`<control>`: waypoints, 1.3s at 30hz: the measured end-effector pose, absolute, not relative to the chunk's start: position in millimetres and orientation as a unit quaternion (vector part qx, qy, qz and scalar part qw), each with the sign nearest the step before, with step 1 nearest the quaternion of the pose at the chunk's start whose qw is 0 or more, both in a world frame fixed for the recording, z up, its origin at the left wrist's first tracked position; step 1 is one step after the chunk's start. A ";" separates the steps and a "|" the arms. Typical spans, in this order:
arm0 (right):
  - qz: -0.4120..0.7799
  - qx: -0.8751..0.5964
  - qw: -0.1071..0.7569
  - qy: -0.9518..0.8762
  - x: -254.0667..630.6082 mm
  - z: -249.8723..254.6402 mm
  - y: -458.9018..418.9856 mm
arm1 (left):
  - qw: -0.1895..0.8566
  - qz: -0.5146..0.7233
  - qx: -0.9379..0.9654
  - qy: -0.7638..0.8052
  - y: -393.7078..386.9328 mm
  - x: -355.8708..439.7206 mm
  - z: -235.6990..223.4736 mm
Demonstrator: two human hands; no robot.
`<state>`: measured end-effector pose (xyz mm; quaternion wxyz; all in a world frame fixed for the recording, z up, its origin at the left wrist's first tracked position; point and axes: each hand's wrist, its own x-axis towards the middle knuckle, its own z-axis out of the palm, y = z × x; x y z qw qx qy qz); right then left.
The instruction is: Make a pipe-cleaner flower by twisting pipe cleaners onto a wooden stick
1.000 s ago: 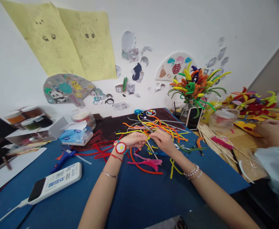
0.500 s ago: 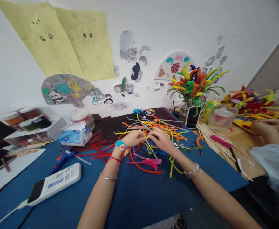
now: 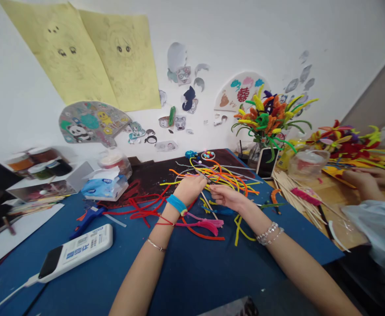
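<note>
Across a blue table, fuzzy pipe cleaners in orange, yellow and red lie in a loose tangle of curves, directly under and ahead of both hands. The left hand reaches forward, knuckles up, its fingers drawn together beside a thin grey tool; whether they grip it, I cannot tell. The right hand lies flatter and palm down, its fingers loosely together at the strands. Off to the right, another person's hand sits near a bundle of wooden sticks.
</note>
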<state>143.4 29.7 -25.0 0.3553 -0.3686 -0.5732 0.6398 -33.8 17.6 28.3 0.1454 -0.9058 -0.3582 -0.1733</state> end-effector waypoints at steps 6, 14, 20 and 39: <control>0.233 -0.426 0.513 -0.708 135.4 -15.2 20.5 | -0.239 -0.309 -0.833 -0.392 35.0 -43.3 17.0; -0.017 -0.368 0.484 -0.793 138.6 -19.3 15.3 | -0.625 -0.243 -0.663 -0.333 31.8 -50.4 13.8; -0.062 -0.363 0.463 -0.806 141.6 -22.0 17.1 | -0.668 -0.228 -0.638 -0.309 30.8 -54.9 10.4; 0.543 -0.402 0.441 -0.591 144.7 -23.1 30.7 | -0.048 -0.291 -0.874 -0.385 30.0 -36.5 10.6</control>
